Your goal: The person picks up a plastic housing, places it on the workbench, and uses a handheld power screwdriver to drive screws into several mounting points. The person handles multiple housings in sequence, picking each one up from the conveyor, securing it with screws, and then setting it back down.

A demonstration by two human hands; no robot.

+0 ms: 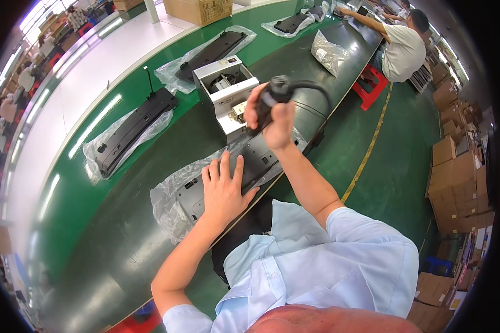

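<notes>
Panel (256, 161): one, long, black, with small cut-outs; flat on the tabletop (122, 272), upon a clear plastic sheet (164, 202), near the edge on the person's side. Judged stiff and fairly light for its length, likely smooth and easily scratched, and apt to slide on the plastic; best taken by the two long edges or both ends.

Left hand (224, 186): palm down on the panel, fingers spread, grasping nothing; the panel lay beneath it and ran on past it both ways.

Right hand (279, 126): raised over the panel's far part, fingers curled closed round the driver.

Driver (269, 102): one, black, blurred, with a dark cable (316, 89); tip not made out. Judged rigid, moderately heavy, best held round the body, the cable perhaps tugging.

Machine (219, 111): one, grey, boxy, beyond the panel, near the driver.
</notes>
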